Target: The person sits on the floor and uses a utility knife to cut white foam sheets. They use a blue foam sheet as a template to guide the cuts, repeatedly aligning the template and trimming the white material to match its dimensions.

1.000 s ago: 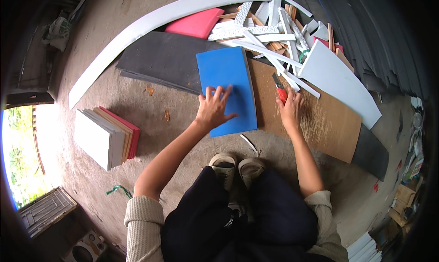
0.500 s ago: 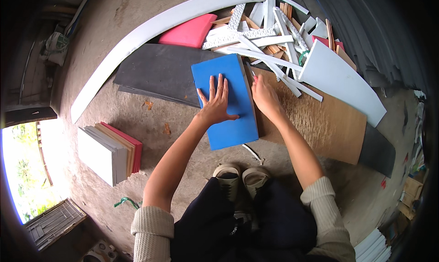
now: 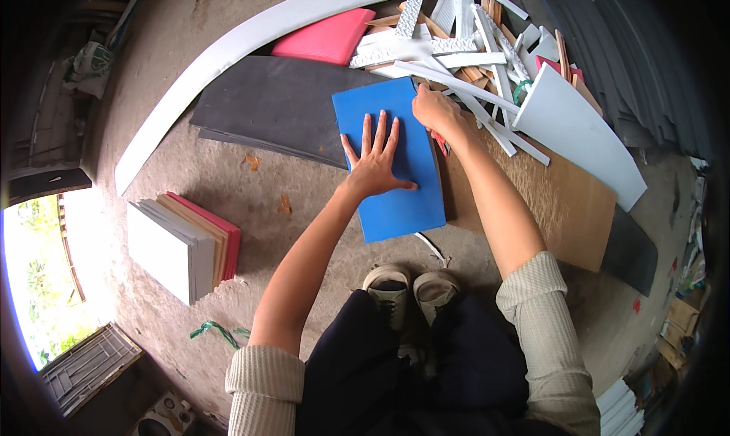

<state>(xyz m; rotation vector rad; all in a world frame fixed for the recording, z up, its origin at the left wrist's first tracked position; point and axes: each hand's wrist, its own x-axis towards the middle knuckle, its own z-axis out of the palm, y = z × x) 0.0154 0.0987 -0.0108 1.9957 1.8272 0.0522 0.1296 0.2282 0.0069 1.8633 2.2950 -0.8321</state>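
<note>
A rectangular blue foam sheet lies on top of a brown board and a black sheet. Spread flat on the blue sheet, my left hand presses down with its fingers apart. My right hand is closed at the sheet's far right corner, around a red-handled cutter knife. The red handle end sticks out below the fist; the blade is hidden behind my fingers.
White, wooden and textured offcuts are heaped beyond the sheet, beside a red piece and a long curved white strip. A pale panel leans right. A stack of cut sheets stands left. My shoes are near.
My right hand has moved up along the blue sheet's right edge to its far corner, taking the knife along. My left hand stays on the sheet. The whole view has shifted slightly.
</note>
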